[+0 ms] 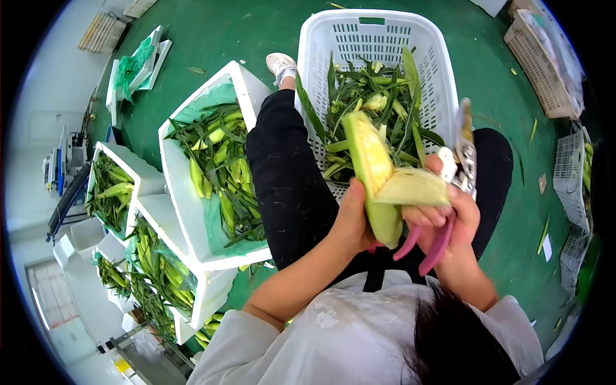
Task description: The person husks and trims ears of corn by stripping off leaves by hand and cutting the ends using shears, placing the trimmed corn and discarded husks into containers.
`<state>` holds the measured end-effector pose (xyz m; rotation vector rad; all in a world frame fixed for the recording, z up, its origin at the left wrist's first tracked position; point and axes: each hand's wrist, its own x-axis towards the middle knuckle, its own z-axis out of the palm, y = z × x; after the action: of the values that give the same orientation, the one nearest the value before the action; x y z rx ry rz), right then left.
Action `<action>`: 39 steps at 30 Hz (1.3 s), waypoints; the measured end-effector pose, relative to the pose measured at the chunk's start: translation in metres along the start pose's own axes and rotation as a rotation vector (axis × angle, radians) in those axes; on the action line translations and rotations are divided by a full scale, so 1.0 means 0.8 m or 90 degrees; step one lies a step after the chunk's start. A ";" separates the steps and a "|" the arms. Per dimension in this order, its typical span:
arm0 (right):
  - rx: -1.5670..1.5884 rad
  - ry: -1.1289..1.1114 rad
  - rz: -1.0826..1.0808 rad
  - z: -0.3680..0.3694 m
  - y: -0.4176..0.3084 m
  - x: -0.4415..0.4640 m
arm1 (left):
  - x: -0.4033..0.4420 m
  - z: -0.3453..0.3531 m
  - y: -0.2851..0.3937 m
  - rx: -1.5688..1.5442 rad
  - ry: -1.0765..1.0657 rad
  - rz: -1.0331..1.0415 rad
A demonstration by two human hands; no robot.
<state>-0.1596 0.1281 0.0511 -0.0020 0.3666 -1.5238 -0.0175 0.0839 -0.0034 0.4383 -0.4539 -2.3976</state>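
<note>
My left hand (351, 219) is closed around the lower part of an ear of corn (367, 154), held upright over my lap. Part of its green husk is pulled away, and pale yellow shows along one side. A pale flap of husk (414, 185) juts from the ear toward my right hand (457, 224). That hand is closed around pruning shears with pink handles (439, 247); their metal end (466, 154) points up and away. Its fingers also touch the husk flap. Between my legs, just beyond the ear, a white slatted basket (443, 58) holds torn green husks and leaves (378, 90).
On my left, a white foam box (172, 192) lined with green film holds unhusked corn (226, 173). More foam boxes of corn (160, 269) stand behind it. Crates (542, 61) line the right side. Scraps (534, 131) lie on the green floor (218, 32).
</note>
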 end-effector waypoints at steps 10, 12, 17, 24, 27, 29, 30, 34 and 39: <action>-0.006 -0.067 0.019 -0.010 -0.008 -0.011 | -0.008 0.005 0.011 0.043 -0.013 0.015; -0.009 -0.046 0.033 -0.006 -0.006 -0.013 | -0.011 -0.001 0.010 0.056 -0.008 0.030; -0.031 -0.062 0.036 -0.001 -0.003 -0.013 | -0.018 -0.003 0.012 0.095 0.018 0.077; -0.048 -0.069 0.020 0.003 0.000 -0.015 | -0.024 -0.004 0.017 0.157 -0.003 0.136; -0.195 -0.013 0.016 0.015 0.007 -0.013 | -0.015 0.022 0.029 0.395 0.089 0.331; -0.318 0.004 0.019 0.016 0.008 -0.015 | -0.020 0.027 0.055 0.690 0.196 0.346; -0.385 -0.014 0.030 0.009 0.005 -0.016 | -0.018 0.025 0.066 0.836 0.253 0.347; -0.353 -0.035 0.011 -0.011 0.011 -0.011 | -0.006 0.013 0.075 0.856 0.322 0.327; -0.036 -0.116 -0.002 -0.036 0.006 0.004 | -0.014 0.003 0.056 0.367 0.239 0.203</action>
<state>-0.1619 0.1318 0.0225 -0.1851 0.2639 -1.5026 0.0139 0.0594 0.0200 0.9676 -0.9598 -1.7960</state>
